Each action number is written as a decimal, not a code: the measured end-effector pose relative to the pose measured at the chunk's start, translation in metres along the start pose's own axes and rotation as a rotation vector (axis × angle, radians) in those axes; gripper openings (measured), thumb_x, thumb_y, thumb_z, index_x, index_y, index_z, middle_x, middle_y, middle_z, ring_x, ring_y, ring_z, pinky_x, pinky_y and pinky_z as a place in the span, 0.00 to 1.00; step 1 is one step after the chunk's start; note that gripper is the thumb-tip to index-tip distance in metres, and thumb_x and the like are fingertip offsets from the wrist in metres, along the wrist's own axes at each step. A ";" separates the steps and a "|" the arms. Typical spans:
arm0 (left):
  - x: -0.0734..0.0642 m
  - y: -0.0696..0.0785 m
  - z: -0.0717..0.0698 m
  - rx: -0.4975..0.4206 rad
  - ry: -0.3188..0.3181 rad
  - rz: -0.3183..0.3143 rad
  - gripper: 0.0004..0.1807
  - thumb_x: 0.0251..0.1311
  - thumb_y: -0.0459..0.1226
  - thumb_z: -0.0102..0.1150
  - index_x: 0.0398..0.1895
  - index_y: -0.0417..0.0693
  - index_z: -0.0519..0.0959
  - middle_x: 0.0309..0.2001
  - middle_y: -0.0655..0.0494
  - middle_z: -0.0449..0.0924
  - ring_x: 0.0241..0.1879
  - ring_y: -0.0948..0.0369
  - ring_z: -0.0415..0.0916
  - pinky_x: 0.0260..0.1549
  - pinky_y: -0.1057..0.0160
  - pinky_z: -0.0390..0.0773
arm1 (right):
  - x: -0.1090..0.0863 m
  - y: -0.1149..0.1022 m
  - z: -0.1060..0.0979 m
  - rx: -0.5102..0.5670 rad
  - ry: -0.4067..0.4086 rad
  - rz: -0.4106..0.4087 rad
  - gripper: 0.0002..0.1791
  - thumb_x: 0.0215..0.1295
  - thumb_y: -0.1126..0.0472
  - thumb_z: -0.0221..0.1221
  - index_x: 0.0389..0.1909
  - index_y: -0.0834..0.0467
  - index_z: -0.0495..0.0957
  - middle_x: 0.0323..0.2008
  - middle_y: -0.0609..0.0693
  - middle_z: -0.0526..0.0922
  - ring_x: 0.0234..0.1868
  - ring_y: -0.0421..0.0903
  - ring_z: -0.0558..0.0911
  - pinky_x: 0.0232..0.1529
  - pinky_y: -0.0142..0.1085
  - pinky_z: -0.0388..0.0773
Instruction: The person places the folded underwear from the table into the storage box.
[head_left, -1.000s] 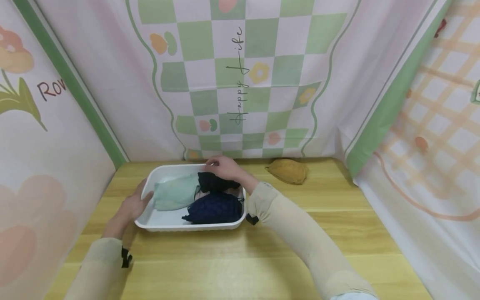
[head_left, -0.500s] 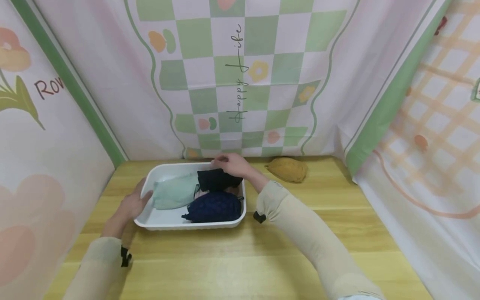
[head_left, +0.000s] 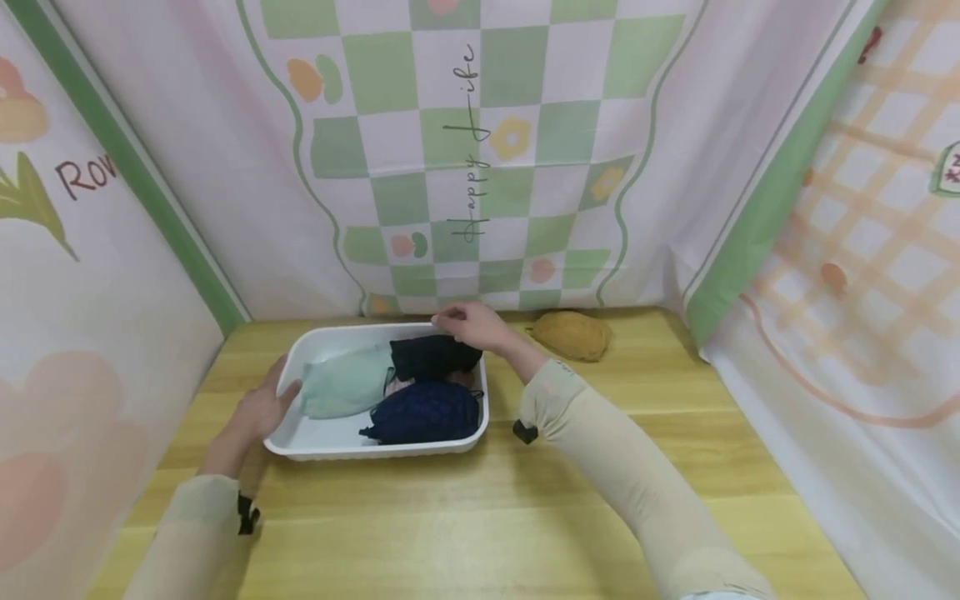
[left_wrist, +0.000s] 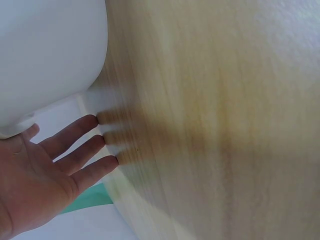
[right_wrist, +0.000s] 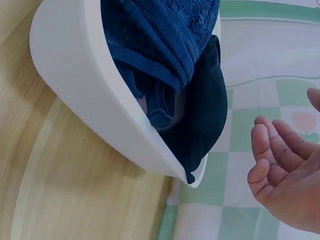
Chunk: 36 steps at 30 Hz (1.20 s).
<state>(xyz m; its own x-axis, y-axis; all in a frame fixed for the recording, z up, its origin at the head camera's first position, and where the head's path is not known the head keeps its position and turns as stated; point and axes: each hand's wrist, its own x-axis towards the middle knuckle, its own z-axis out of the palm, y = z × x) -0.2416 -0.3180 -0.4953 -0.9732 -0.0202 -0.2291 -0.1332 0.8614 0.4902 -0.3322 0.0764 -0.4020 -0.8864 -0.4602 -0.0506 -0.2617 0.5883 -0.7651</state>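
Note:
A white plastic tray (head_left: 311, 440) stands on the wooden table. My left hand (head_left: 258, 412) rests at its left end, thumb over the rim. In the left wrist view, several straight fingers (left_wrist: 75, 135) stretch down outside the tray wall. Inside lie a folded mint-green garment (head_left: 345, 383) at left, a folded black garment (head_left: 433, 358) at back right, and a folded navy lace bra (head_left: 427, 412) in front. Something pale pink shows between them, mostly hidden. Above the back right corner, my right hand (head_left: 476, 327) hovers with loosely bent fingers, holding nothing, apart from the black garment in the right wrist view.
A folded mustard garment, shaped like a bra cup (head_left: 572, 336), lies on the table (head_left: 480, 533) right of the tray, near the back edge. A checkered curtain (head_left: 450, 183) hangs behind, with printed cloth on both sides.
My right hand has let go of the black garment and drawn up and to the right, uncovering more of it. The left hand has stayed at the tray's left end.

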 end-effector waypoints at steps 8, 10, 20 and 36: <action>0.001 -0.004 0.002 -0.013 0.002 -0.002 0.43 0.74 0.64 0.24 0.80 0.57 0.24 0.71 0.20 0.53 0.61 0.24 0.65 0.49 0.35 0.77 | -0.006 0.000 -0.006 0.012 0.012 0.030 0.28 0.73 0.39 0.52 0.63 0.52 0.77 0.55 0.53 0.84 0.48 0.54 0.86 0.47 0.40 0.84; 0.001 -0.004 0.002 -0.015 0.005 -0.003 0.43 0.74 0.64 0.24 0.80 0.57 0.25 0.71 0.20 0.53 0.61 0.25 0.65 0.48 0.35 0.78 | -0.008 -0.001 -0.008 0.006 0.015 0.035 0.28 0.73 0.39 0.52 0.63 0.52 0.76 0.57 0.53 0.83 0.50 0.54 0.85 0.49 0.41 0.83; -0.001 -0.004 0.002 -0.012 0.016 0.021 0.43 0.75 0.63 0.25 0.80 0.54 0.26 0.67 0.18 0.58 0.55 0.27 0.72 0.39 0.44 0.82 | -0.018 0.008 -0.021 0.022 0.038 0.032 0.27 0.74 0.41 0.52 0.63 0.54 0.76 0.54 0.54 0.83 0.56 0.58 0.83 0.54 0.47 0.82; -0.002 -0.001 0.000 0.005 0.012 0.028 0.43 0.75 0.63 0.24 0.80 0.54 0.26 0.69 0.19 0.56 0.59 0.24 0.67 0.47 0.35 0.78 | -0.035 0.033 -0.047 0.100 0.068 0.116 0.31 0.73 0.38 0.52 0.67 0.53 0.72 0.61 0.57 0.80 0.53 0.57 0.84 0.60 0.50 0.79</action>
<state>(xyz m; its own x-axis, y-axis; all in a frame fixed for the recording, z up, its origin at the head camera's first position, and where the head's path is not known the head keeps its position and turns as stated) -0.2396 -0.3181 -0.4954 -0.9787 -0.0024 -0.2052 -0.1053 0.8641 0.4921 -0.3278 0.1433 -0.3954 -0.9333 -0.3445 -0.1014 -0.1195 0.5643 -0.8168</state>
